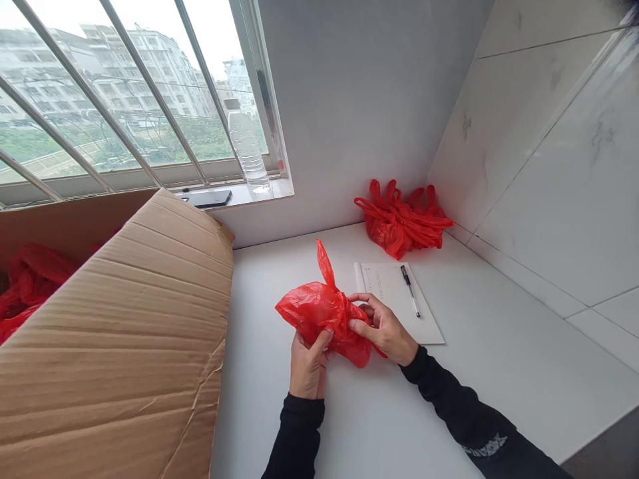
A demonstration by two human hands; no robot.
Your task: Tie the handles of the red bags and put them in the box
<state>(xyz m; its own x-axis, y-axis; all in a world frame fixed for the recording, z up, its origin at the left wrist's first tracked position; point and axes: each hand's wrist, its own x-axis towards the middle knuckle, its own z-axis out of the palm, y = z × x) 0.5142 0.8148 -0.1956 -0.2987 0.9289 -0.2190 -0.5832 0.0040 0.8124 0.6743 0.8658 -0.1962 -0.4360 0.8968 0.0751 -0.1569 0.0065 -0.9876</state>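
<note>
A red plastic bag [312,307], knotted with one handle end sticking up, is held between both hands over the white tabletop. My left hand [308,366] grips it from below, thumb pressed on its front. On the bag's right side, my right hand [384,329] pinches the plastic close to the knot with thumb and fingers. What the bag contains cannot be made out. Just behind my right hand lies a notebook [429,329] with handwriting on its page, and a black-capped pen [410,291] rests on it.
A large cardboard box [150,299] with red plastic bags [42,273] inside stands at left. More red bags [402,223] are heaped in the back corner. On the windowsill are a water bottle [248,150] and a phone [212,198]. A tiled wall [559,166] bounds the right.
</note>
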